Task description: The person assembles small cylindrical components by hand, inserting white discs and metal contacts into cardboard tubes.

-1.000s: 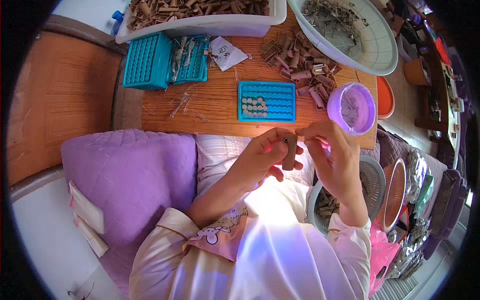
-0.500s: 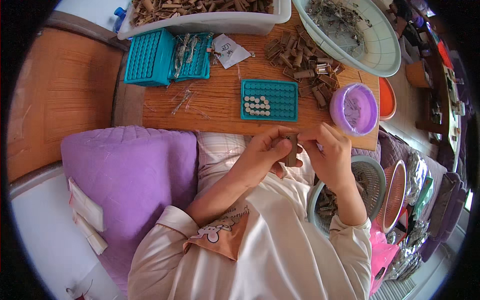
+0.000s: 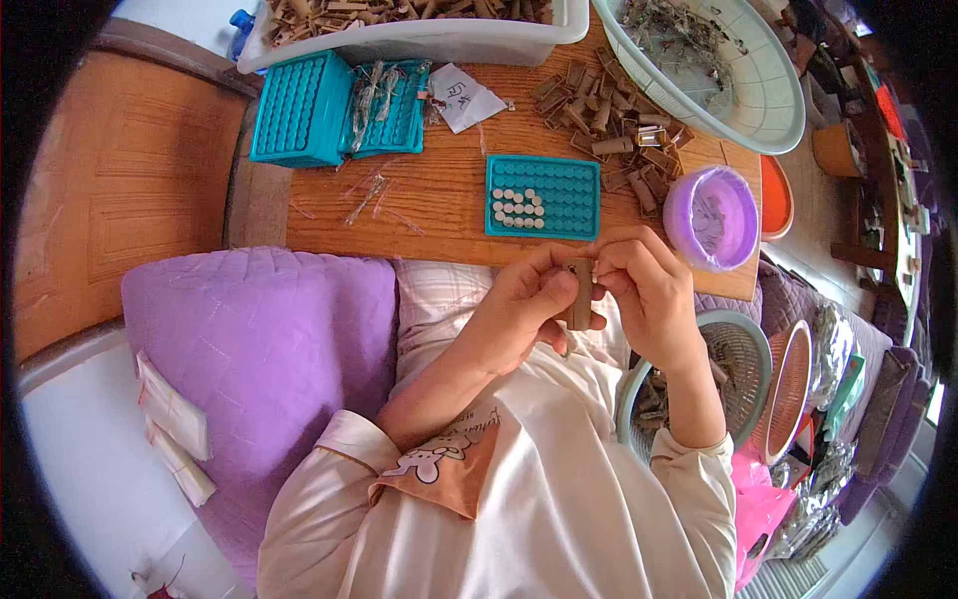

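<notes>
Over my lap, my left hand (image 3: 521,307) is closed around a small brown box-like plastic piece (image 3: 579,299), the thumb pressed on its side. The piece stands roughly upright, with a small dark hole near its top. My right hand (image 3: 649,295) is at the piece's upper right edge, thumb and fingertips pinched together; what they pinch is too small to make out. Just beyond my hands, at the table's near edge, lies a teal dimpled tray (image 3: 569,200) with several round white discs (image 3: 519,209) in its left part.
Brown pieces (image 3: 599,110) lie heaped on the wooden table (image 3: 449,190). A purple lined bowl (image 3: 684,225), a pale round basket (image 3: 788,110), a white bin (image 3: 429,45) and stacked teal trays (image 3: 299,110) stand around. A grey-green basket (image 3: 763,369) sits by my right arm.
My right hand has shifted slightly left, its fingers curling closer against the piece. My left hand still grips the brown piece, now turned a little. The whole view has shifted slightly.
</notes>
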`<act>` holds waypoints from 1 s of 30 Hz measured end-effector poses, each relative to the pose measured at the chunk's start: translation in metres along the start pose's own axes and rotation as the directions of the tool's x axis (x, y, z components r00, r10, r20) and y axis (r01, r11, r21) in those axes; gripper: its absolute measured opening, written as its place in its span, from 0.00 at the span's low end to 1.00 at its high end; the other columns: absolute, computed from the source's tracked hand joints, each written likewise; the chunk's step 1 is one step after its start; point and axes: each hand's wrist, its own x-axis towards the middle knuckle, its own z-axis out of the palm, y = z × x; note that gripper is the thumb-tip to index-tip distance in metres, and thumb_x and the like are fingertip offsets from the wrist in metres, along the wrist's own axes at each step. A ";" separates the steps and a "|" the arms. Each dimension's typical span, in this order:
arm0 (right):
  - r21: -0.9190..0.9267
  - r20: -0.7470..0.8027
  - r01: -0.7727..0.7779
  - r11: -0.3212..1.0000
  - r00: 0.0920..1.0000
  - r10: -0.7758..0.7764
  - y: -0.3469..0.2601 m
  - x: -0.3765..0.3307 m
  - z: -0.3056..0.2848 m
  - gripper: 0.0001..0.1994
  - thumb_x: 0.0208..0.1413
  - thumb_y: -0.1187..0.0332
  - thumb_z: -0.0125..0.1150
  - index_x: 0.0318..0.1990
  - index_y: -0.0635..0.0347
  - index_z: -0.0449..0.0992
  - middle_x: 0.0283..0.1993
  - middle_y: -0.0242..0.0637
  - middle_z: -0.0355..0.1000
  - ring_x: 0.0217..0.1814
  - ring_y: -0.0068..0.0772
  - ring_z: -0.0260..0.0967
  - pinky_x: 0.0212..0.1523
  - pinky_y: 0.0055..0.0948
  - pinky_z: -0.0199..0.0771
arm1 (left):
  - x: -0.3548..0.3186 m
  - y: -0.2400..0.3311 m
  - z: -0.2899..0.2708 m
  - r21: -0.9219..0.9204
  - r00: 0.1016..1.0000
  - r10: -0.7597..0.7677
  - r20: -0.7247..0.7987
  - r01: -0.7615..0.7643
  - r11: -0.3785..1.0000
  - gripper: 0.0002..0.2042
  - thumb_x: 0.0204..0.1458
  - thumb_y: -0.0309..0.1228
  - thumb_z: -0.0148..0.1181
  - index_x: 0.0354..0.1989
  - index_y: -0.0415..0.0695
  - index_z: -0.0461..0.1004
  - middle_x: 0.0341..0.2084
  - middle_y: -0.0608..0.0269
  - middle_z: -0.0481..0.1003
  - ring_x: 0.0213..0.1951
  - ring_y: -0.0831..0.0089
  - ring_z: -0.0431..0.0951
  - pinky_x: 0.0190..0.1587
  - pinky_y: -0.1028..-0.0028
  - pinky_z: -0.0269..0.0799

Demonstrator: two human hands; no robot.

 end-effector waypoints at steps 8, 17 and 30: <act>0.040 0.020 0.081 0.996 0.996 -0.082 0.008 0.004 0.001 0.06 0.40 0.82 0.52 0.28 0.67 0.64 0.31 0.39 0.64 0.32 0.34 0.65 0.31 0.26 0.67 | -0.004 0.001 -0.001 0.190 0.991 0.128 -0.038 -0.119 0.975 0.16 0.48 0.36 0.49 0.42 0.40 0.59 0.40 0.56 0.67 0.34 0.76 0.72 0.21 0.83 0.69; 0.892 0.348 -0.420 0.169 0.875 0.336 -0.021 -0.027 0.015 0.28 0.48 0.46 0.42 0.41 0.67 0.65 0.41 0.37 0.65 0.43 0.26 0.61 0.44 0.24 0.60 | -0.010 -0.016 -0.013 0.616 0.325 0.625 0.710 -0.717 -0.327 0.17 0.35 0.22 0.57 0.36 0.48 0.65 0.43 0.60 0.65 0.48 0.57 0.63 0.46 0.63 0.65; 0.837 0.503 -0.512 0.193 0.859 0.096 -0.011 -0.034 0.001 0.22 0.49 0.53 0.48 0.40 0.68 0.66 0.34 0.35 0.66 0.36 0.23 0.61 0.39 0.21 0.59 | -0.002 -0.023 -0.002 0.452 0.102 0.605 0.790 -0.764 -0.461 0.15 0.32 0.21 0.60 0.31 0.50 0.67 0.33 0.69 0.61 0.42 0.69 0.64 0.38 0.65 0.72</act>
